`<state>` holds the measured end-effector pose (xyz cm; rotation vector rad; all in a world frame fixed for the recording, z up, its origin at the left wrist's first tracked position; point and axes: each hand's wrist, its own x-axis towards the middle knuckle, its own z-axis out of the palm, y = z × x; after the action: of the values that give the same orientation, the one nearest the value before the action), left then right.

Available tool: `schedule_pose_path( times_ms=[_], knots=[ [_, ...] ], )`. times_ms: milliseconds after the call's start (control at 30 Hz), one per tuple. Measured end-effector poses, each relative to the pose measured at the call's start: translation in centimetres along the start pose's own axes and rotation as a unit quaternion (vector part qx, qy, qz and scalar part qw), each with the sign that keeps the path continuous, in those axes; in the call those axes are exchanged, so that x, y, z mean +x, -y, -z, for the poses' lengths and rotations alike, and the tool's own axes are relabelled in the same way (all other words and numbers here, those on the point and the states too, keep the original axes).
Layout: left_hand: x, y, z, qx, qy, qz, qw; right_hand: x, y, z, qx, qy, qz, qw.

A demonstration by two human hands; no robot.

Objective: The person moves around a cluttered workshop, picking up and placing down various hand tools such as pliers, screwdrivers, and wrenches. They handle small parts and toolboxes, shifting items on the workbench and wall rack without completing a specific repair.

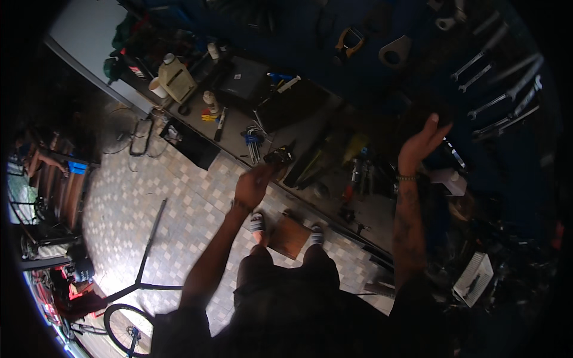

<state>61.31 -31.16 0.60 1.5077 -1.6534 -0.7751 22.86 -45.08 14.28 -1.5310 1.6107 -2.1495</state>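
At the near edge of the workbench (230,140), my left hand (251,188) has its fingers closed around the end of a small dark metal part (279,156) with shiny spots. Its exact kind is too dim to tell. Just beyond it on the bench lies a set of hex keys in a blue holder (253,142). My right hand (421,143) is raised in front of the dark blue tool wall, fingers stretched out, and no object shows in it. Several wrenches (476,77) hang to its right, and a pale box (449,181) sits beside its wrist.
A beige jug (176,79), a small bottle (210,101) and a dark case (240,76) stand on the bench. Loose tools (357,173) lie farther right. A wooden board (289,236) is between my feet. On the left are a bike frame (138,285) and a wheel (128,329).
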Motion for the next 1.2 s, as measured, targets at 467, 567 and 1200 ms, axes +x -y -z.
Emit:
schedule_pose_path(
  times_ms=[467,567,1200],
  knots=[
    [14.7,1.0,-8.0,0.439,0.069,-0.007,0.896,-7.6,-9.9,-15.6,-0.297,0.571,0.126,0.755],
    [14.8,0.8,-8.0,0.476,0.059,-0.005,0.877,-10.0,-11.6,-17.3,-0.33,0.598,0.116,0.721],
    [15.2,-2.3,-4.7,0.241,0.161,0.029,0.957,-6.3,-12.9,-15.6,-0.276,0.556,0.095,0.779]
  ],
)
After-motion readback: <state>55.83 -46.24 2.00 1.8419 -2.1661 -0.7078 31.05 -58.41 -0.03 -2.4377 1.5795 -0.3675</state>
